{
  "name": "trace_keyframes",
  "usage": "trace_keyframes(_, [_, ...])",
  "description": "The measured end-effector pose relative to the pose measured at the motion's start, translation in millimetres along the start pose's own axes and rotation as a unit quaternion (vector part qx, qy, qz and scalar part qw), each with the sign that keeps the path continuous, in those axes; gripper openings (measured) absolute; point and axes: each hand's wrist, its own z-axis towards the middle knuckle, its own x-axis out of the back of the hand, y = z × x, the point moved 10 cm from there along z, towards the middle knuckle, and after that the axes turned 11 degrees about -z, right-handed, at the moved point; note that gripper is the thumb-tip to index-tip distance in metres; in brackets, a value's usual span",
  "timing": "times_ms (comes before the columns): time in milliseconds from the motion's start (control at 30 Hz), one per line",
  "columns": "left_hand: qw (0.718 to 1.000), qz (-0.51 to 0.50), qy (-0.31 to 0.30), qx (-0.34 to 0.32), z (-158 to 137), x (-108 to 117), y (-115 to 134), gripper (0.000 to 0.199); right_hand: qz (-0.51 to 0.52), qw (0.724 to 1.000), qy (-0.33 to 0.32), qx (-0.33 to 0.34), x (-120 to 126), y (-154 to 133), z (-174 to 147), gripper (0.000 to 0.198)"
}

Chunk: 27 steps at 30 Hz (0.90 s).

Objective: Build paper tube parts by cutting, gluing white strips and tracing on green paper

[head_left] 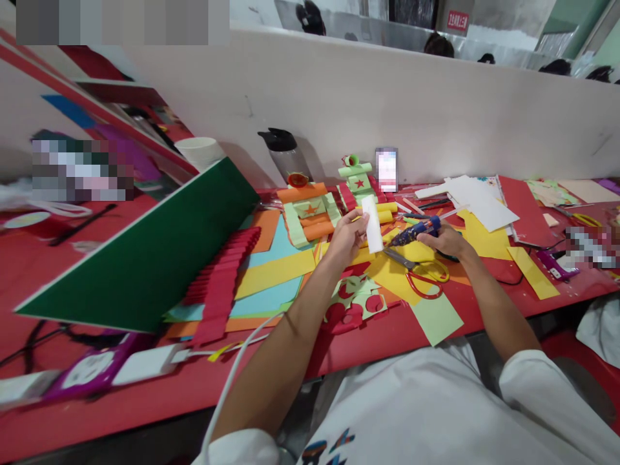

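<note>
Head view, and from my distant seat I read it near to far: nearest me on the red table (353,352) lies a light green paper scrap (437,318); just beyond it are the scissors (399,259), handles toward the right forearm and blades pointing up and left, close under the two hands.

Past them, the left hand (347,234) pinches a white paper piece (372,226) by its left long edge, fingers closed on it; its long axis stands nearly upright in my view, top leaning slightly left; the left hand is the nearer one, in contact, with most of the piece clear to the right of its fingertips. The right hand (448,240) is wrapped around a blue glue gun (415,232), its axis lying crosswise to the piece; the nozzle points left and a little down, just beside the piece's lower end; whether they touch I cannot tell.

Farther off lie yellow paper rolls (386,214); behind them a phone (387,169) leans on the white partition (310,90).
</note>
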Motion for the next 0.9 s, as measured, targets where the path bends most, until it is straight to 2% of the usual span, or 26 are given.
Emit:
trace_keyframes(67, [1.0,0.0,0.003,0.001,0.6,1.1,-0.1,0.043,-0.004,0.999,-0.032,0.008,-4.0,-5.1,-1.6,0.036])
trace_keyframes(333, [1.0,-0.004,0.003,0.0,1.4,2.2,-1.4,0.046,0.029,0.999,-0.028,0.002,-0.3,-4.9,-3.4,0.039])
trace_keyframes(467, [1.0,-0.002,0.005,-0.003,2.2,2.6,-2.7,0.042,-0.006,0.999,0.02,0.027,8.6,-4.5,-1.5,0.036])
trace_keyframes(567, [1.0,0.004,-0.002,-0.002,1.8,0.4,-3.7,0.04,-0.024,0.999,0.032,0.035,9.3,-0.2,-0.1,0.034])
trace_keyframes(900, [0.998,0.033,-0.053,0.005,-4.8,-12.1,-6.3,0.042,-0.019,0.993,0.114,0.011,19.2,21.4,0.2,0.035])
